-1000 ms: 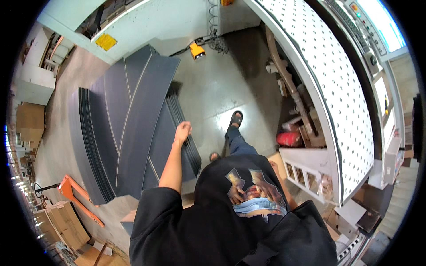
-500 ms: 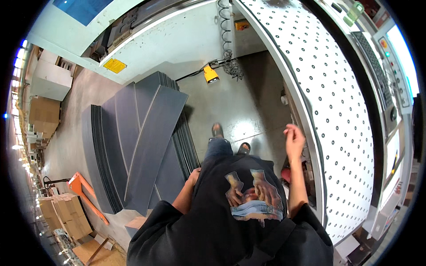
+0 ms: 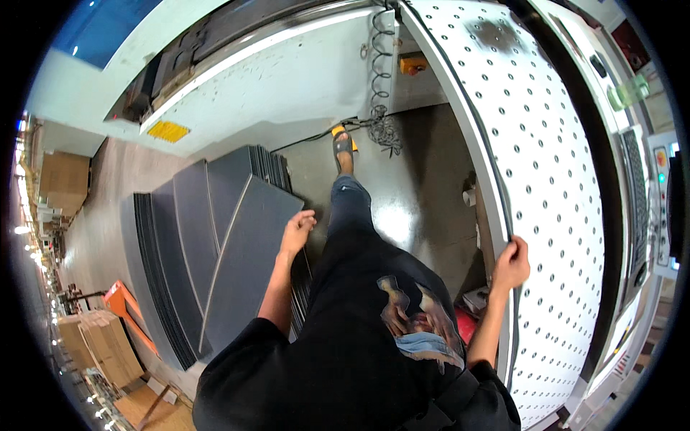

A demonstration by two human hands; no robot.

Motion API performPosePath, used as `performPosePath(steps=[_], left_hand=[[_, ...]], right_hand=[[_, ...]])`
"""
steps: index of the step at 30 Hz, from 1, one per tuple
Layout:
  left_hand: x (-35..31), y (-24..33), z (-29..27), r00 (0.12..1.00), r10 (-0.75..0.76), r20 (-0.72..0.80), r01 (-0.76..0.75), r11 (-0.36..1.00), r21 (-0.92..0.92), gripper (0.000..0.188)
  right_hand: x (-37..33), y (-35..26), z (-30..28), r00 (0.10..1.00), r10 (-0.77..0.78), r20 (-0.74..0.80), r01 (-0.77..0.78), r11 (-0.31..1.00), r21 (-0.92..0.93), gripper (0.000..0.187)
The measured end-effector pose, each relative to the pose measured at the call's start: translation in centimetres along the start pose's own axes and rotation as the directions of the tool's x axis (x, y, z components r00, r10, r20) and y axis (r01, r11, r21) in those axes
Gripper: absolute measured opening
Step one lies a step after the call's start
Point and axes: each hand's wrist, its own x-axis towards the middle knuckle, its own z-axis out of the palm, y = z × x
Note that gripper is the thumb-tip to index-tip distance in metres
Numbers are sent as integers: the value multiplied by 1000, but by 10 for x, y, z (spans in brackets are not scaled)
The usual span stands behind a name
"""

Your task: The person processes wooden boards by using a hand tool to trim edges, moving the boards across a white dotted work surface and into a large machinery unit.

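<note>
Left hand (image 3: 297,231) loosely spread near flat dark-grey sheet stack (image 3: 248,251); right hand (image 3: 511,266) at white black-dotted tabletop (image 3: 557,219) edge, can't tell grip.

2 bare forearms (image 3: 489,332) reach forward, well apart; left hand (image 3: 295,233) loosely curled, right hand (image 3: 512,266) with bent fingers (image 3: 519,248).

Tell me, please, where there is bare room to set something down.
The dotted white tabletop is bare right of the right hand; bare floor lies between the forward leg and the tabletop's left edge. It is crowded at the machine wall: foot, yellow pedal, tangled cable. Dark stacked sheets crowd the leg's left.
</note>
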Motion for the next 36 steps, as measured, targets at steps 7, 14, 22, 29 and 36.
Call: performPosePath(steps=[7,14,22,29,36], left_hand=[[182,298,-42,908,414,61,-406,837,366,26],[272,550,-7,8,1000,8,-910,4,414,37],[321,592,81,294,954,54,-867,243,434,115],[311,622,131,472,880,-43,-638,375,672,106],[332,657,139,445,891,-91,-533,345,772,63]], right_hand=[[10,-25,6,894,423,-149,-447,812,-376,27],[17,-30,16,895,418,-157,-438,749,-498,30],[18,-33,27,906,406,-120,-423,867,-264,22],[10,-26,20,922,343,-182,-386,855,-346,19],[7,-22,16,951,252,-177,-305,858,-414,17]])
